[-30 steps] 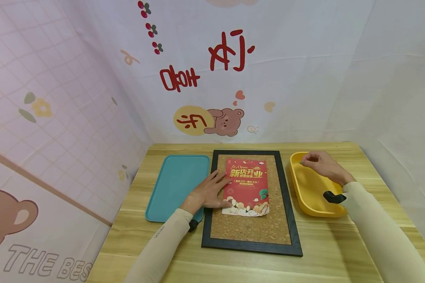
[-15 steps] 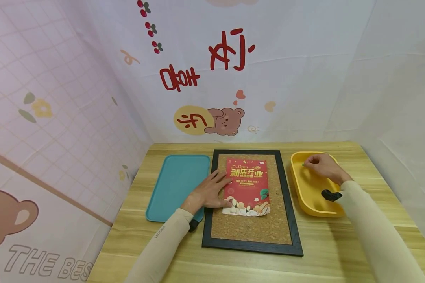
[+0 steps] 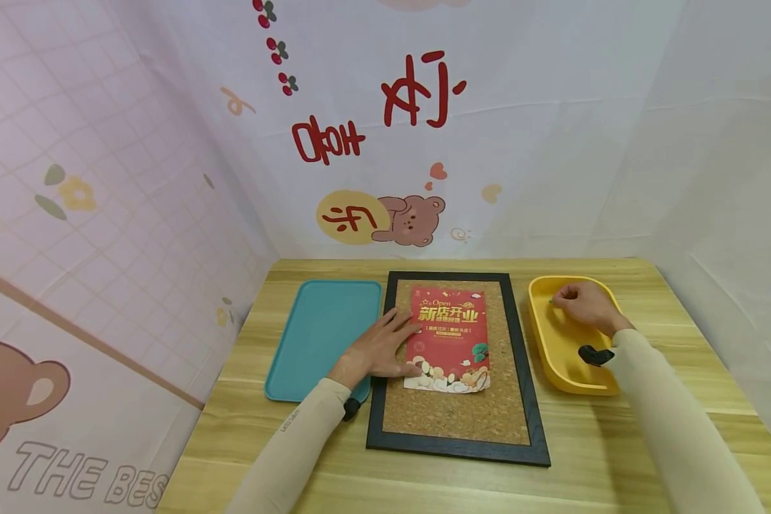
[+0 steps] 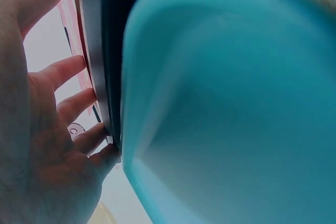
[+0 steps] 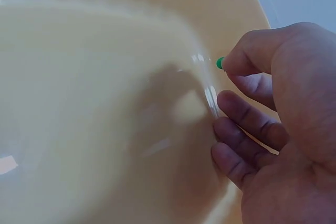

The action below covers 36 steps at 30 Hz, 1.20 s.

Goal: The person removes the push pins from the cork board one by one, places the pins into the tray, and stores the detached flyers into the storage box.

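Note:
In the head view my left hand (image 3: pixel 375 348) lies with fingers spread on the left edge of a red poster (image 3: pixel 448 343). The poster lies on a cork board (image 3: pixel 452 421) with a black frame. Its print and scalloped lower border face up. The left wrist view shows that hand's fingers (image 4: pixel 76 106) extended over the frame's side. My right hand (image 3: pixel 589 307) is over the far part of a yellow tray (image 3: pixel 555 346). Thumb and index finger pinch a small green pushpin (image 5: pixel 220 63); only its green head shows, while the other fingers are loosely bent.
A shallow teal tray (image 3: pixel 324 332) stands left of the board, close beside its frame. All of it rests on a wood-grain table (image 3: pixel 424 485). A white printed cloth (image 3: pixel 540 164) rises behind the table and along the sides.
My right hand, pinching the green pushpin, has moved slightly right and lower, deeper over the yellow tray. That tray has shifted very little; my left hand stays on the poster.

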Tool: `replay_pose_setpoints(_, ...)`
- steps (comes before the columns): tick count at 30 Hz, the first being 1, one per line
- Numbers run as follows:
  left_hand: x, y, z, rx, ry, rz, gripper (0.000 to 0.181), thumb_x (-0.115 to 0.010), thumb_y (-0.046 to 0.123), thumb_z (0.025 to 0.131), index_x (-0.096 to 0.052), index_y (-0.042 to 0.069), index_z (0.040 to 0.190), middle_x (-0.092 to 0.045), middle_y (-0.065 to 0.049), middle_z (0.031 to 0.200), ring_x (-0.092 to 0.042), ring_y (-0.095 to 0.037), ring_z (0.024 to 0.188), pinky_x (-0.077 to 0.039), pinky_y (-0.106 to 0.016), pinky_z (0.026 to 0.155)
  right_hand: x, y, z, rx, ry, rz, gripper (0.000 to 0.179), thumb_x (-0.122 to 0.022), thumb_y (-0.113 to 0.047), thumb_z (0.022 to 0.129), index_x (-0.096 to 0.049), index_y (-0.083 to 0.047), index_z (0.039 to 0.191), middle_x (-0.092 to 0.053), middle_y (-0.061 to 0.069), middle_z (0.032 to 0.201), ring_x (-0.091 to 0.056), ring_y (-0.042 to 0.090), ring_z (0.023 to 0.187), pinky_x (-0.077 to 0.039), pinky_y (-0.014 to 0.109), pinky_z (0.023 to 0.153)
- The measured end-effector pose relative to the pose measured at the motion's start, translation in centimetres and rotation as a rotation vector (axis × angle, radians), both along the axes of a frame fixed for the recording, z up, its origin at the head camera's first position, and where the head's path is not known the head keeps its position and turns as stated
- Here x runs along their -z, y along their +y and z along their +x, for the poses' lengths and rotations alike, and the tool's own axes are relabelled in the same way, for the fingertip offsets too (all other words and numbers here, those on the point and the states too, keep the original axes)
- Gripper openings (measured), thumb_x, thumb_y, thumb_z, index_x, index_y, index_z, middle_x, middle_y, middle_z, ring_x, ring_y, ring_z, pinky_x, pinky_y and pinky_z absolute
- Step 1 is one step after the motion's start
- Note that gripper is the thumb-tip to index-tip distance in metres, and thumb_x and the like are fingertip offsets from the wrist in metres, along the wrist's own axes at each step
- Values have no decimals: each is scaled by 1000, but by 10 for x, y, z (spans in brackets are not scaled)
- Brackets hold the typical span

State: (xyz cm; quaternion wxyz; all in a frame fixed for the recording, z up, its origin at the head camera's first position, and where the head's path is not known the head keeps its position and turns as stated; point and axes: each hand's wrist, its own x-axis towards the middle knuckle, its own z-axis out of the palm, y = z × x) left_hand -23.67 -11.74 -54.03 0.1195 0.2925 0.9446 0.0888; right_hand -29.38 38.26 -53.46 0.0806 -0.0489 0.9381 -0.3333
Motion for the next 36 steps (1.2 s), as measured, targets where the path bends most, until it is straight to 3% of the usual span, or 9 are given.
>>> replay_pose_setpoints(5, 0, 0, -1, -1, -22, 15, 100, -70, 77, 97, -37, 28, 179, -24, -9, 190, -14, -39, 180, -24, -61, 146, 4, 2, -2, -7, 6, -3, 27, -66, -25, 114, -77, 0, 111, -71, 12, 95, -52, 18, 73, -41, 30, 72)
replay_pose_setpoints(6, 6, -2, -3, 3, -17, 42, 102, -65, 84, 97, -37, 30, 179, -24, -7, 191, -12, -38, 180, -24, -60, 147, 5, 2, -2, -9, 3, -3, 27, -66, -25, 113, -76, 0, 110, -69, 10, 92, -51, 18, 73, -41, 30, 71)
replay_pose_setpoints(9, 8, -3, -5, 1, -26, 61, 103, -65, 84, 97, -37, 30, 179, -23, -8, 191, -12, -39, 180, -24, -61, 147, 8, 3, -4, -13, -2, 8, 27, -66, -26, 113, -76, -1, 108, -66, 6, 88, -52, 18, 73, -40, 29, 70)
replay_pose_setpoints(15, -1, 0, -1, 2, -17, 14, 101, -71, 78, 97, -38, 28, 179, -24, -10, 190, -14, -40, 179, -25, -60, 146, 10, 3, -3, -22, 15, 34, 27, -67, -24, 113, -76, 2, 113, -71, 10, 94, -55, 18, 76, -42, 27, 69)
replay_pose_setpoints(26, 0, -1, -2, -3, -33, 25, 101, -73, 76, 96, -39, 27, 178, -25, -9, 190, -14, -41, 179, -24, -61, 147, 10, -1, -3, -23, 45, 34, 23, -69, -17, 111, -78, 5, 110, -75, 16, 98, -58, 18, 78, -47, 26, 67)
replay_pose_setpoints(32, 15, -6, -9, 4, -59, 123, 112, -63, 94, 90, -40, 28, 178, -23, -9, 191, -10, -39, 180, -21, -64, 147, 11, -4, -2, -18, 20, 56, 24, -68, -19, 112, -77, 3, 112, -75, 14, 99, -60, 20, 79, -48, 27, 66)
replay_pose_setpoints(34, 28, -8, -13, 8, -32, 135, 115, -53, 102, 88, -40, 30, 177, -24, -7, 190, -11, -37, 180, -23, -62, 146, 12, -4, -3, -19, 25, 61, 24, -68, -18, 111, -77, 4, 113, -75, 15, 100, -60, 21, 80, -49, 28, 67)
replay_pose_setpoints(36, 23, -7, -12, 4, -47, 130, 113, -58, 98, 89, -40, 30, 178, -23, -7, 191, -11, -38, 180, -23, -63, 146, 11, -4, -3, -19, 32, 64, 24, -68, -18, 111, -77, 4, 113, -76, 17, 101, -61, 21, 80, -50, 28, 67)
